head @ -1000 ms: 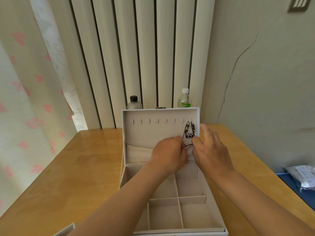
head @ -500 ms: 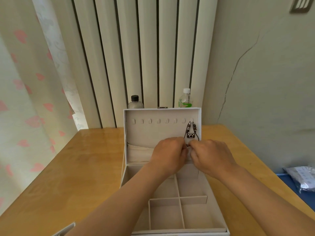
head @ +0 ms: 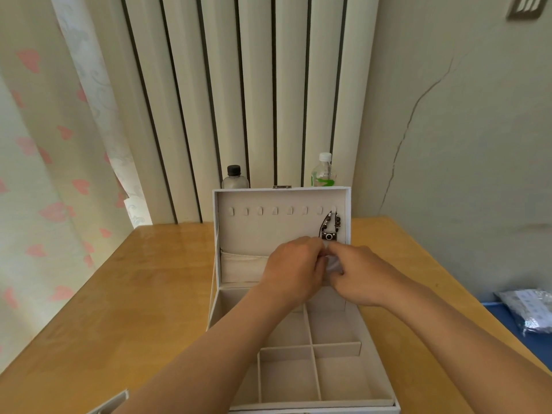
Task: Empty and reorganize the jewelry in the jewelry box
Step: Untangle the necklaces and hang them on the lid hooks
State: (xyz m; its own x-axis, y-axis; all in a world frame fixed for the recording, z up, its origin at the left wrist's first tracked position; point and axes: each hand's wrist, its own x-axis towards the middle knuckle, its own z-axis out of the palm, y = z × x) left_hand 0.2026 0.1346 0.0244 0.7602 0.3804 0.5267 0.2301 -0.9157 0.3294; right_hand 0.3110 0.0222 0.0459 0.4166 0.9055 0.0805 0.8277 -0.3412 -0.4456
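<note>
A white jewelry box [head: 377, 351] stands open on the wooden table [head: 134, 294], and its divided compartments show no jewelry. Its upright lid [head: 268, 228] has a row of hooks. A beaded necklace with a small camera pendant [head: 329, 236] hangs from the rightmost hook. My left hand [head: 294, 267] and my right hand [head: 363, 273] meet just below the pendant at the top edge of the lid pocket [head: 242, 268]. Both have curled fingers and pinch a pale fold of the pocket between them. The necklace's lower cord is hidden behind my hands.
Two plastic bottles stand behind the lid, one with a black cap [head: 234, 177] and one with a white cap [head: 323, 171]. A radiator and a curtain are behind the table. A plastic bag [head: 531, 309] lies on a blue surface at the right. A white corner [head: 110, 403] shows at bottom left.
My right hand's fingers have curled in and moved down from beside the pendant to the pocket edge. The loop of cord seen below the pendant earlier is now covered.
</note>
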